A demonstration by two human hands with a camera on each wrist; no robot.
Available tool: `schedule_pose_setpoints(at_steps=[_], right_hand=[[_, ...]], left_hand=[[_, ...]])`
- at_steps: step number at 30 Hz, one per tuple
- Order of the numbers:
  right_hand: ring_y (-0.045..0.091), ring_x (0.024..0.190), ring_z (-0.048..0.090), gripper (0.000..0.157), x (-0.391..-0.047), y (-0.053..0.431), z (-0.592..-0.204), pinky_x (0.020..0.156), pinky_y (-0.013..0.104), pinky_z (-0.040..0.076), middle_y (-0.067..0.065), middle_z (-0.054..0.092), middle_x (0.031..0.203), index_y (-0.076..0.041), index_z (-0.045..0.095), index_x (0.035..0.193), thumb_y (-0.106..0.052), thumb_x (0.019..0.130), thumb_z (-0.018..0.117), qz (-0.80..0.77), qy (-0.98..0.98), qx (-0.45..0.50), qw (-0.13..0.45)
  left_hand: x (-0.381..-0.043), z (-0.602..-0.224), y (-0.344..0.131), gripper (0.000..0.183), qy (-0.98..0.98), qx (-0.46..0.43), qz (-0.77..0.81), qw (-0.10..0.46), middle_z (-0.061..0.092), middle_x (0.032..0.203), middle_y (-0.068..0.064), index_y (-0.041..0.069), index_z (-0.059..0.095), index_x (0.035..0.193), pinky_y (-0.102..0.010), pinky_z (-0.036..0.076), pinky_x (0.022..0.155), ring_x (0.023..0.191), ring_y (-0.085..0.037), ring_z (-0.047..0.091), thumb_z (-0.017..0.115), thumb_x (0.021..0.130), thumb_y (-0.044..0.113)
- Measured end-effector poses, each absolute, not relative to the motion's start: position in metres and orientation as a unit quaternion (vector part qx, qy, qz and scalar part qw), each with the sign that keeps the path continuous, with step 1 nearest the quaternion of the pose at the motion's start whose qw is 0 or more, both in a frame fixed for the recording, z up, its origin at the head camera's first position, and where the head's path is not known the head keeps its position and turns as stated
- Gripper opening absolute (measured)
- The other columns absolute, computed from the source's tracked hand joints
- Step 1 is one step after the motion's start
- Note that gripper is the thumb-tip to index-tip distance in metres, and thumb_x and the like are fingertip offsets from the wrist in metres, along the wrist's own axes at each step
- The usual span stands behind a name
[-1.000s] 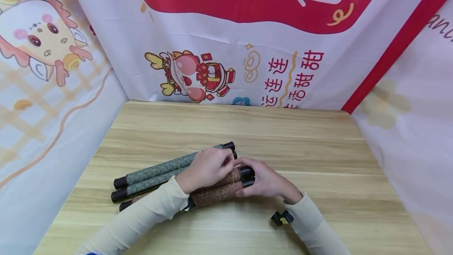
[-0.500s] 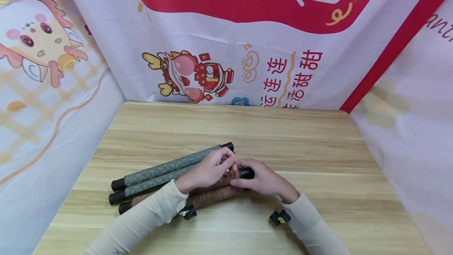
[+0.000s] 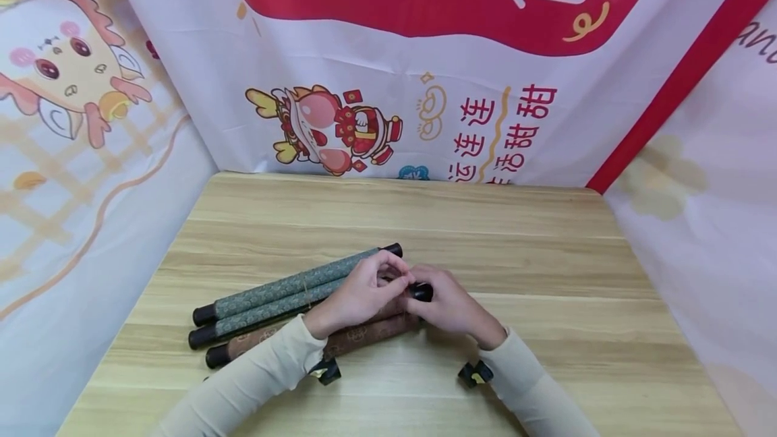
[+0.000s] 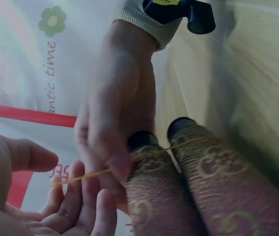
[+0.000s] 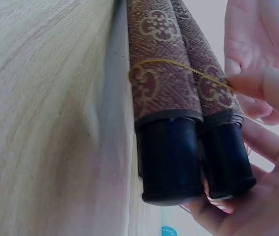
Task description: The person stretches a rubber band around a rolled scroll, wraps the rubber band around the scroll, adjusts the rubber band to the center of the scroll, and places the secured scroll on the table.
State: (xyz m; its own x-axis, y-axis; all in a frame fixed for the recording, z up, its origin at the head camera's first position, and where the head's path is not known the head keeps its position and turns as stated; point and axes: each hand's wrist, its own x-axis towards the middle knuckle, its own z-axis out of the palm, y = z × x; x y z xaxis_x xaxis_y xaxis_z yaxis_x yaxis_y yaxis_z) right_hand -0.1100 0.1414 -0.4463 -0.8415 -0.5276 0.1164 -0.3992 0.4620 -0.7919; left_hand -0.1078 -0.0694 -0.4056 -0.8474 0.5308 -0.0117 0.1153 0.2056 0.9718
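A pair of brown, gold-patterned scrolls (image 3: 376, 337) with black end caps (image 5: 171, 160) lies at a slant, right ends between my hands. A thin yellow rubber band (image 5: 164, 61) crosses both rolls near those caps. My left hand (image 3: 364, 294) has the band hooked on a curled finger and draws it out from the rolls, as the left wrist view shows. My right hand (image 3: 452, 305) holds the capped end, its thumb (image 5: 252, 84) at the band and its fingers beneath the caps. Behind lies a pair of green patterned scrolls (image 3: 267, 293) with a band round them.
The scrolls lie on a wood-grain table (image 3: 516, 241). A printed cloth (image 3: 376, 52) hangs along its back edge, and more cloth stands at both sides. Small black devices (image 3: 475, 374) sit at the wrists.
My left hand's fingers have spread from a tighter curl and moved slightly right, with the band stretched out. My right thumb has come onto the roll, and one black cap is now hidden.
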Motion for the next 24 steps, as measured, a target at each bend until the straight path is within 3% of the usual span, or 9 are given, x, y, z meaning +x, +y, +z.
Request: schedule_pose_setpoints(at_steps=[8, 11, 17, 20, 24], right_hand=[[0.013, 0.105, 0.073, 0.011, -0.103, 0.134, -0.446, 0.094, 0.035, 0.061, -0.001, 0.079, 0.107, -0.014, 0.083, 0.101, -0.009, 0.097, 0.074, -0.444, 0.864, -0.239, -0.002], [0.010, 0.094, 0.072, 0.007, -0.101, 0.132, -0.447, 0.087, 0.032, 0.060, -0.002, 0.078, 0.097, -0.014, 0.082, 0.093, -0.010, 0.095, 0.077, -0.452, 0.868, -0.207, -0.017], [0.005, 0.074, 0.065, 0.015, -0.100, 0.127, -0.447, 0.072, 0.021, 0.053, -0.006, 0.074, 0.075, -0.016, 0.078, 0.077, -0.012, 0.091, 0.080, -0.477, 0.869, -0.129, -0.036], [0.005, 0.071, 0.063, 0.019, -0.100, 0.125, -0.445, 0.069, 0.021, 0.051, -0.006, 0.072, 0.072, -0.016, 0.075, 0.074, -0.014, 0.093, 0.079, -0.483, 0.868, -0.112, -0.035], [0.006, 0.077, 0.065, 0.023, -0.101, 0.125, -0.443, 0.076, 0.021, 0.052, -0.003, 0.074, 0.077, -0.013, 0.075, 0.076, -0.017, 0.099, 0.074, -0.506, 0.855, -0.115, -0.006]], left_hand=[[-0.100, -0.409, -0.069, 0.037, 0.758, 0.250, 0.576, 0.177, 0.066, 0.131, -0.017, 0.001, 0.056, 0.136, -0.030, 0.058, 0.098, 0.116, -0.028, 0.068, 0.066, 0.103, 0.014], [-0.098, -0.409, -0.069, 0.046, 0.759, 0.268, 0.564, 0.185, 0.063, 0.138, -0.016, 0.002, 0.053, 0.142, -0.035, 0.058, 0.102, 0.117, -0.028, 0.068, 0.068, 0.101, 0.015], [-0.094, -0.412, -0.070, 0.063, 0.749, 0.298, 0.560, 0.189, 0.052, 0.152, -0.016, 0.001, 0.044, 0.152, -0.048, 0.052, 0.113, 0.134, -0.032, 0.058, 0.071, 0.098, 0.014], [-0.092, -0.414, -0.070, 0.066, 0.765, 0.314, 0.540, 0.156, 0.051, 0.151, -0.015, 0.001, 0.044, 0.153, -0.050, 0.047, 0.117, 0.139, -0.030, 0.053, 0.074, 0.096, 0.017], [-0.089, -0.421, -0.070, 0.072, 0.826, 0.334, 0.445, 0.090, 0.047, 0.152, -0.012, 0.006, 0.045, 0.154, -0.052, 0.043, 0.117, 0.141, -0.028, 0.045, 0.077, 0.093, 0.024]])
